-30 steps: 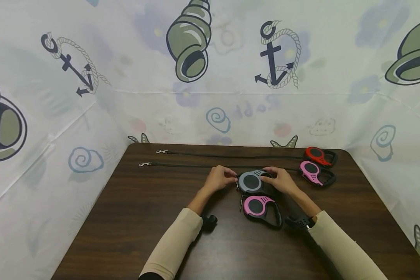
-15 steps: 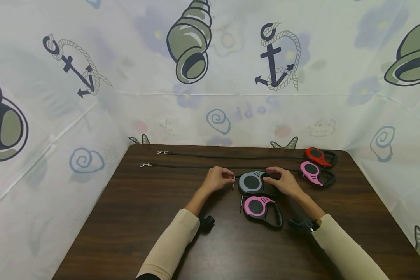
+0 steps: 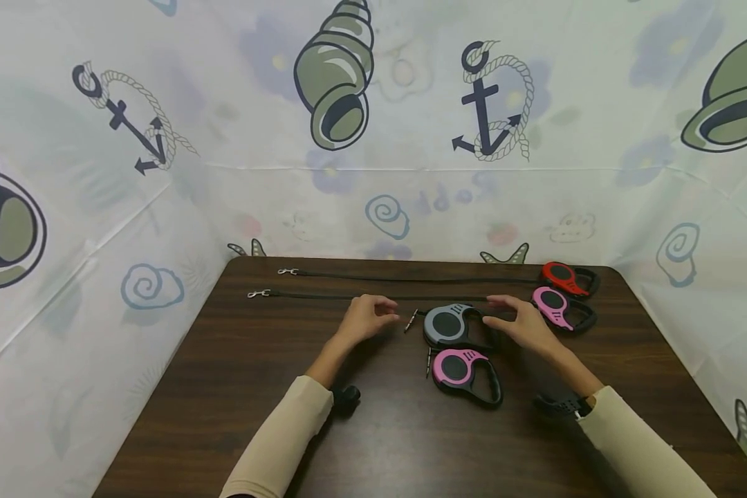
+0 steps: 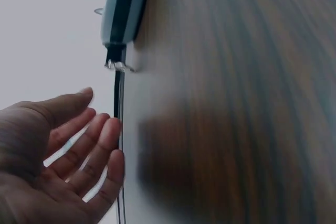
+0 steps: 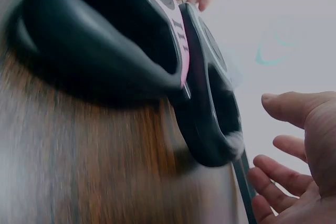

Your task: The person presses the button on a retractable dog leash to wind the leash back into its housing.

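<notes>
A grey-and-black retractable dog leash (image 3: 446, 325) lies on the table in the head view, its metal clip (image 3: 411, 321) to its left. Just in front of it is a pink-and-black retractable leash (image 3: 454, 368) with a looped black handle. My left hand (image 3: 364, 320) hovers left of the grey leash's clip, holding nothing, fingers loosely bent. In the left wrist view that clip (image 4: 119, 66) hangs beyond the fingertips. My right hand (image 3: 523, 325) is beside the grey leash's handle. The right wrist view shows its fingers spread and apart from that handle (image 5: 210, 145).
Farther back, a red leash (image 3: 560, 277) and a second pink leash (image 3: 552, 308) lie at the right, their black straps (image 3: 411, 279) drawn out leftward to metal clips (image 3: 259, 294). Patterned white cloth (image 3: 411, 207) rises behind the dark wooden table (image 3: 224, 415).
My left hand has let go of the grey leash's clip and moved left. My right hand has drawn away to the right from the grey leash, which stays put.
</notes>
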Demonstrator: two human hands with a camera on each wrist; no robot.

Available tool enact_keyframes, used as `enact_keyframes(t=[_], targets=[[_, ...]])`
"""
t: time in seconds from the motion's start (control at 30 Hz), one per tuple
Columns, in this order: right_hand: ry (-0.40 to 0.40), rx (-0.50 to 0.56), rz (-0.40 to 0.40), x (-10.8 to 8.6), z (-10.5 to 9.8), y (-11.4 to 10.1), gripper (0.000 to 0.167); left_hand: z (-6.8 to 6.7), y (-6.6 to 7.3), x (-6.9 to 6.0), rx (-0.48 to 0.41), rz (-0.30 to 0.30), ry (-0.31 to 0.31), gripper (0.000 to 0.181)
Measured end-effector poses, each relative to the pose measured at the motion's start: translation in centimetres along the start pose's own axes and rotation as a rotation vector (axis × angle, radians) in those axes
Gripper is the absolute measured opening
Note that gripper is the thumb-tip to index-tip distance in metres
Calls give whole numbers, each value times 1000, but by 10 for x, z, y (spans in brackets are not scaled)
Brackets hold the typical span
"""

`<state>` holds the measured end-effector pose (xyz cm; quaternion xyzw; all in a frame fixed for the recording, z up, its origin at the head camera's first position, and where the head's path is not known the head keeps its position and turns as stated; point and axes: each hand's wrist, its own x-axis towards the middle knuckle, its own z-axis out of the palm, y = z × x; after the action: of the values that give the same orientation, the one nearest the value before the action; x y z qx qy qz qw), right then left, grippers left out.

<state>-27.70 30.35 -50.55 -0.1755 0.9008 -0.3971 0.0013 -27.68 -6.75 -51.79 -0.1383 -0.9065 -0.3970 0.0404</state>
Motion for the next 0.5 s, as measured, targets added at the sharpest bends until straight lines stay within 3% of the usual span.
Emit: enact_keyframes(t=[0.3,0.5], targets=[[-10,7,-8,-12,-21,4,56,-33,-18,-13,40,26,4,35],[5,-61,-20,-19,-34,13,55,-49,-37,-24,40,89,2,37]])
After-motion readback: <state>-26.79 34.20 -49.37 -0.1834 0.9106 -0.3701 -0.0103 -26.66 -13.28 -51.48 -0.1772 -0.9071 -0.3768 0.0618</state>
